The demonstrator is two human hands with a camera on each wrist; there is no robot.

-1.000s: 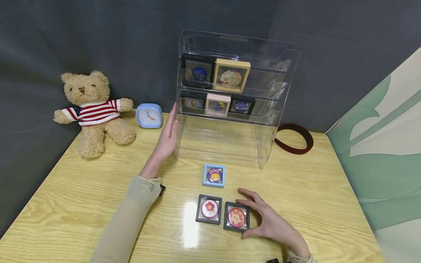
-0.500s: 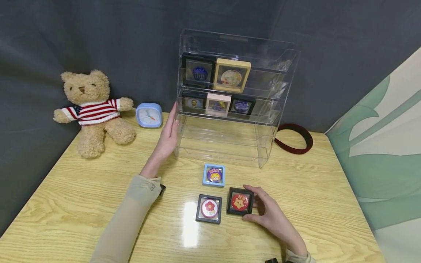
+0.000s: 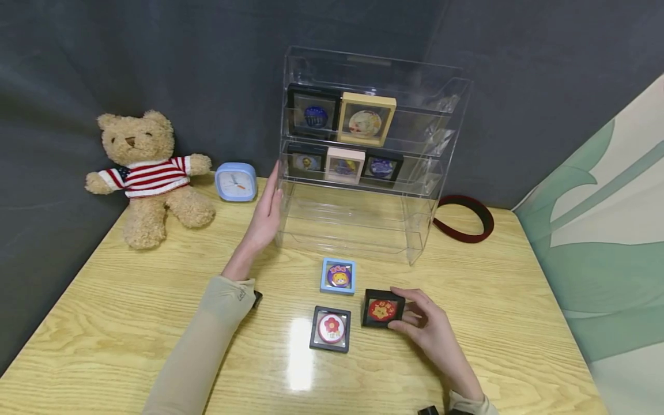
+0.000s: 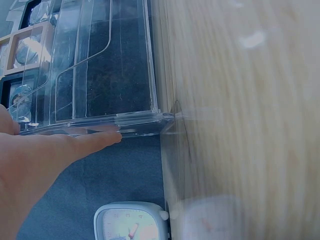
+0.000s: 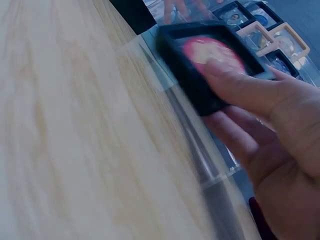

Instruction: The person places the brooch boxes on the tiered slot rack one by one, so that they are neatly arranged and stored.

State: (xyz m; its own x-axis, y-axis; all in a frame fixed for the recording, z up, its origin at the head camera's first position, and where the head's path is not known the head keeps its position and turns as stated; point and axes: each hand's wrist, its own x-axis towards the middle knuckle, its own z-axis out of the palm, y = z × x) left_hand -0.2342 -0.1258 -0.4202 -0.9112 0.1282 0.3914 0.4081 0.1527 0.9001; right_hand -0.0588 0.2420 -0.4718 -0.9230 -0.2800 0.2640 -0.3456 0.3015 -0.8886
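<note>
My right hand [image 3: 427,323] pinches a black square display frame [image 3: 383,309] with a round red badge in it, thumb at the front and fingers behind. The frame is tilted up, its face toward me. My left hand [image 3: 263,216] rests with straight fingers along the left side of a clear acrylic display rack [image 3: 353,230]; the left wrist view has the fingers flat on the rack's side wall. On the table lie a blue frame [image 3: 338,276] with a purple bear badge and a black frame [image 3: 330,329] with a red flower badge.
Two frames, one black and one yellow [image 3: 366,119], stand on an upper tier. Below them are two black frames around a pink one [image 3: 344,166]. A teddy bear [image 3: 150,178] and a blue clock [image 3: 236,182] sit left of the rack, a dark red headband [image 3: 467,219] right.
My right hand has taken hold of the black frame with the red badge, lifted it, tilted it up and moved it forward and slightly right. The left hand stays at the rack.
</note>
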